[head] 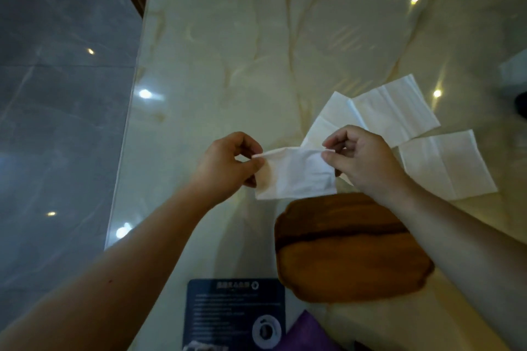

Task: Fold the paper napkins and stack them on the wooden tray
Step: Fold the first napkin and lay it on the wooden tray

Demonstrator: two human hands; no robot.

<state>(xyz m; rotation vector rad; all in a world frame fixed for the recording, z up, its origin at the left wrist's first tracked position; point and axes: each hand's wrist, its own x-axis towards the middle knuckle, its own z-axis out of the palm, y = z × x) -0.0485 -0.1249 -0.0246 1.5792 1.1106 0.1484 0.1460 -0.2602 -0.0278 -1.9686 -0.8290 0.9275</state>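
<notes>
A white paper napkin (296, 177) hangs folded between my two hands above the table. My left hand (228, 168) pinches its upper left corner and my right hand (362, 159) pinches its upper right corner. Just below it lies the round-cornered wooden tray (350, 253), bare on top. Three more napkins lie flat on the table: one (328, 117) behind my right hand, one (396, 111) further right, and one (445, 165) nearest the right edge.
The cream marble table (242, 65) ends at its left edge over a grey tiled floor (57, 94). A dark printed card (233, 313) and a purple item (308, 333) lie at the near edge. A dark object (522, 105) sits at far right.
</notes>
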